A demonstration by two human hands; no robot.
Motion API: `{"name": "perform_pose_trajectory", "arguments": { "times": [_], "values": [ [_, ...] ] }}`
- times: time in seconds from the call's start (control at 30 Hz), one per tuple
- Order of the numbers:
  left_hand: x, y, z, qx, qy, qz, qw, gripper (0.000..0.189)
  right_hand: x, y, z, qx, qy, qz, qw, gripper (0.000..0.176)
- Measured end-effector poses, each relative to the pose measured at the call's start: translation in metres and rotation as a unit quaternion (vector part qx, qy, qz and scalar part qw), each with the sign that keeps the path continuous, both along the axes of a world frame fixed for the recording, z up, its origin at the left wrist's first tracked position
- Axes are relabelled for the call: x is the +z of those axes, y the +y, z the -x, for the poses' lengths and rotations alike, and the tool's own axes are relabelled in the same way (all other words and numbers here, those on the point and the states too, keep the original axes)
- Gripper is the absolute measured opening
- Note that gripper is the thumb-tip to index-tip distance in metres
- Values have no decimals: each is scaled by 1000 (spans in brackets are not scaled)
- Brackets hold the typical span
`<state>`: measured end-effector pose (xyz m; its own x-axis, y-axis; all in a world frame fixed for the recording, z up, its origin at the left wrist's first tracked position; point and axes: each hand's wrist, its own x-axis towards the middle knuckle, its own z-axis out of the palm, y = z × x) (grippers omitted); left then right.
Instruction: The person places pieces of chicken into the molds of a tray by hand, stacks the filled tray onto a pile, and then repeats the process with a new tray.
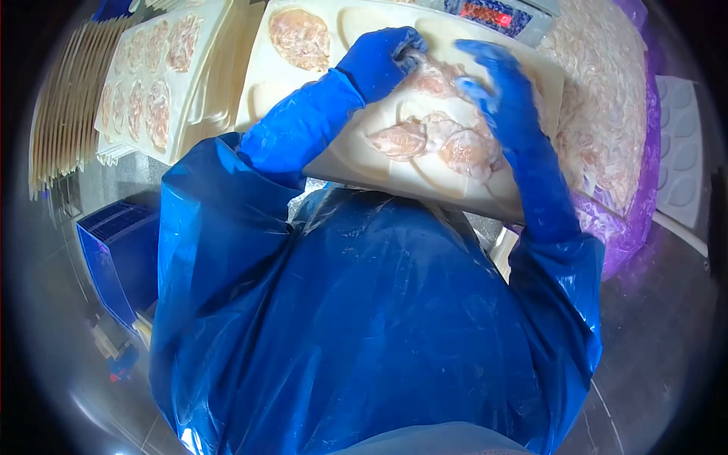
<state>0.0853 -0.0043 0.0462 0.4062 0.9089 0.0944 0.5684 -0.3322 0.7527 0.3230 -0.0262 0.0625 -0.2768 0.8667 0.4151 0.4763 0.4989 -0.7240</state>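
Observation:
A white tray (pixel 356 152) with shallow oval recesses lies in front of me. My left hand (pixel 381 62), in a blue glove, is closed at the tray's far side, its fingertips pinching the edge of a piece of raw chicken (pixel 436 80). To the right, my right hand (pixel 500 87) has its fingers spread around the other side of that piece; they are slightly blurred. More raw chicken pieces (pixel 466 149) lie loosely nearer me on the tray. One recess at the far left holds a flat chicken portion (pixel 299 39).
At right, a purple-lined container (pixel 641 182) holds a heap of raw chicken (pixel 599 91). Behind the tray stands a scale with a red display (pixel 485 14). Stacked filled trays (pixel 144 91) and wooden-looking slats (pixel 64 98) are at left. A blue crate (pixel 117 250) sits lower left.

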Motion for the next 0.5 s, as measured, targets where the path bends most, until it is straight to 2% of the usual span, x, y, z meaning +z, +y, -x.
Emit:
{"name": "perform_pose_trajectory", "arguments": {
  "times": [0.07,0.1,0.13,0.17,0.2,0.23,0.27,0.3,0.33,0.4,0.43,0.47,0.5],
  "values": [
    [-10,8,0,-73,-98,-21,992,35,-25,15,6,94,-109,-66,987,34],
    [-8,3,-3,-51,-26,-103,993,33,-31,13,15,30,-120,-66,990,27],
    [-6,5,-4,-51,-25,-103,993,33,-38,14,15,30,-120,-66,990,27],
    [-2,9,-3,-53,0,-48,997,36,-43,18,15,60,40,85,994,25],
    [1,15,-2,-55,26,5,998,38,-46,22,13,87,198,231,949,24],
    [0,25,-3,-54,25,4,998,38,-32,24,11,87,197,231,949,24],
    [-3,39,-4,-64,27,34,997,42,-14,28,5,44,44,153,986,24],
    [-4,46,-7,-75,27,63,995,47,-4,30,-1,-2,-111,70,991,24],
    [0,47,-11,-74,25,65,995,47,-8,36,-9,0,-112,71,991,24],
    [8,48,-17,12,71,-86,994,15,-13,48,-17,-39,-124,6,992,23],
    [5,46,-17,53,58,-213,974,18,-8,46,-18,-66,-126,-41,989,21],
    [4,46,-17,52,58,-214,974,18,-8,50,-19,-67,-125,-42,989,21],
    [4,47,-18,50,-9,-235,971,19,-8,53,-19,-96,-180,-147,968,19]
  ]
}}
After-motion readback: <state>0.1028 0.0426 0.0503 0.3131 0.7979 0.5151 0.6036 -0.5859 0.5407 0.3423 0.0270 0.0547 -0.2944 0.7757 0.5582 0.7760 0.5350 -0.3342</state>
